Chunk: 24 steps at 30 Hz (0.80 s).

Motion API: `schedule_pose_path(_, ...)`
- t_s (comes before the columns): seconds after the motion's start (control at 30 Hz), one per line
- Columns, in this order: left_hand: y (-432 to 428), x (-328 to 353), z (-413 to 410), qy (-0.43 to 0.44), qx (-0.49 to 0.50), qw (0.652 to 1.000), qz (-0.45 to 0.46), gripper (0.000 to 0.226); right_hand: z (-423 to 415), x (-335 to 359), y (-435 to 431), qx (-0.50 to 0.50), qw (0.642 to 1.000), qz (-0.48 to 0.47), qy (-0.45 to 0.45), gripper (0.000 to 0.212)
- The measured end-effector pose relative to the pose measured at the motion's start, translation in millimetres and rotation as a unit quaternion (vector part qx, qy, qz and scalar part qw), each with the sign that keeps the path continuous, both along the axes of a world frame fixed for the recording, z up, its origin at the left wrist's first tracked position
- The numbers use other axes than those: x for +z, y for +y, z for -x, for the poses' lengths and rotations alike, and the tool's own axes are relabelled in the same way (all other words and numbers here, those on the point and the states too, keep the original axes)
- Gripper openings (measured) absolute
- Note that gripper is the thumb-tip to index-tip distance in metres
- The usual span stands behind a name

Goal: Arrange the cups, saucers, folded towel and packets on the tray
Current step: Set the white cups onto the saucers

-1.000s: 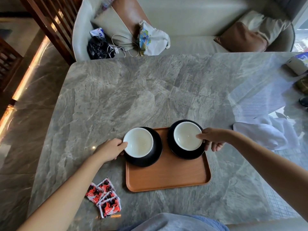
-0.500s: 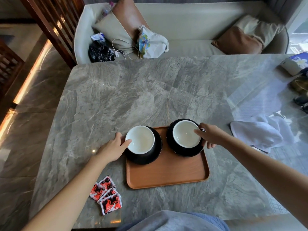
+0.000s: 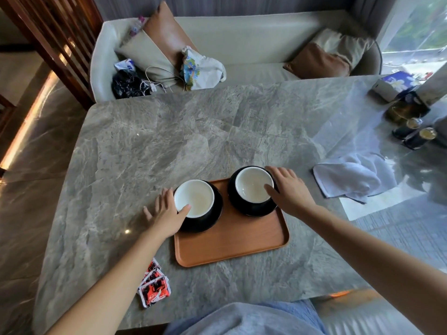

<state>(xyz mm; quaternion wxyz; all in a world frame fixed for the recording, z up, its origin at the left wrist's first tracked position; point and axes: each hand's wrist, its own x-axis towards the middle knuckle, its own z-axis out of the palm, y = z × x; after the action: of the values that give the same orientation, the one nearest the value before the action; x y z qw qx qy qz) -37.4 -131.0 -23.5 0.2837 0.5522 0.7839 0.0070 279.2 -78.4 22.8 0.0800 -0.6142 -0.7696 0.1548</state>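
A wooden tray [image 3: 232, 240] lies on the grey marble table [image 3: 169, 141]. Two white cups stand on black saucers at its far end: the left cup [image 3: 194, 198] on its saucer [image 3: 214, 220], the right cup [image 3: 252, 184] on its saucer [image 3: 251, 210]. My left hand [image 3: 165, 213] has its fingers spread beside the left cup, thumb touching the rim. My right hand [image 3: 290, 192] rests against the right cup's right side, thumb at the rim. A rumpled white towel [image 3: 350, 182] lies right of the tray. Red packets [image 3: 154, 286] lie at the front left, partly under my forearm.
A tissue box [image 3: 391, 84] and dark jars [image 3: 416, 136] stand at the table's far right. Behind the table is a pale sofa [image 3: 254, 44] with cushions, a black bag [image 3: 128, 84] and a printed bag [image 3: 200, 71]. The table's front edge runs just before my lap.
Both hands have loosened from a curled hold on the cups; the left fingers now spread out straight. The cups and saucers stay where they were on the tray. The camera view shifted slightly.
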Motion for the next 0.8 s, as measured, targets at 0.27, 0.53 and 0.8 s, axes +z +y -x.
schedule_pose_path(0.27,2,31,-33,0.04,-0.077,0.984,-0.154,0.078,15,1,-25,0.052,0.998,-0.011,-0.041,0.067)
schedule_pose_path(0.53,2,62,-104,0.036,-0.2,0.959,-0.199,0.077,-8,3,-41,0.057,0.997,-0.008,-0.042,0.069)
schedule_pose_path(0.8,9,71,-180,0.036,-0.253,0.948,-0.188,0.078,-80,5,-40,0.036,0.998,0.008,-0.045,0.07)
